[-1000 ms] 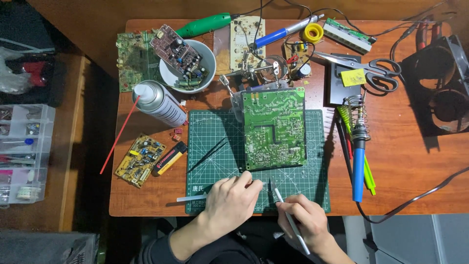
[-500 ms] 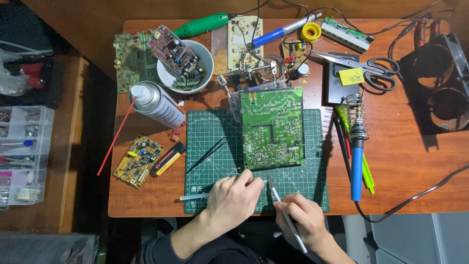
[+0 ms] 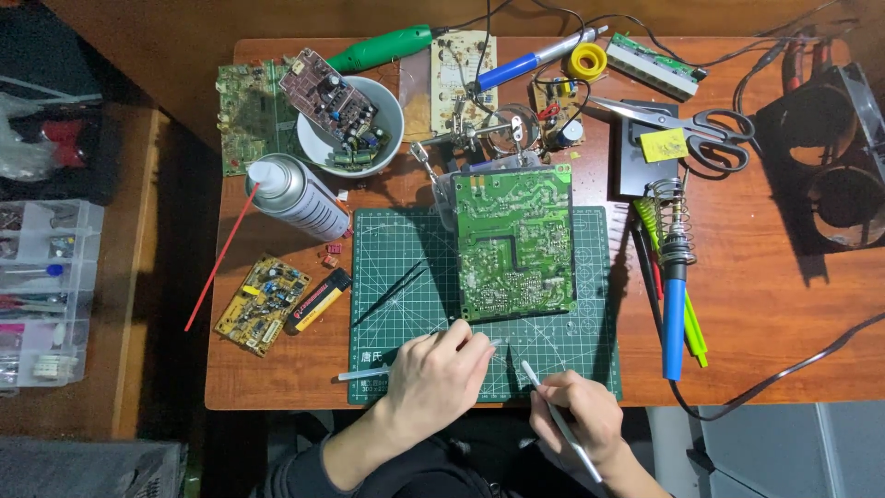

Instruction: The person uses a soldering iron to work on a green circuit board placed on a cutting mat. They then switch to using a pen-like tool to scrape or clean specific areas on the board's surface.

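At lower centre, a thin white stick (image 3: pixel 369 373) is being gripped by the left hand (image 3: pixel 441 376) on the green cutting mat (image 3: pixel 406 277). A silver pen-like tool (image 3: pixel 558 420) is being gripped like a pencil by the right hand (image 3: pixel 576 420), pointed toward the green circuit board (image 3: pixel 514 242), probably for fine work.

- Your left hand (image 3: pixel 438 378) and right hand (image 3: pixel 579 417) rest at the cutting mat (image 3: pixel 396 244)'s near edge.
- Bare mat lies left of the green circuit board (image 3: pixel 514 242), apart from the black tweezers (image 3: pixel 391 292).
- To the right, the blue soldering iron (image 3: pixel 675 304) bars the way.
- To the left, the spray can (image 3: pixel 295 195) and yellow board (image 3: pixel 262 303) crowd the table.
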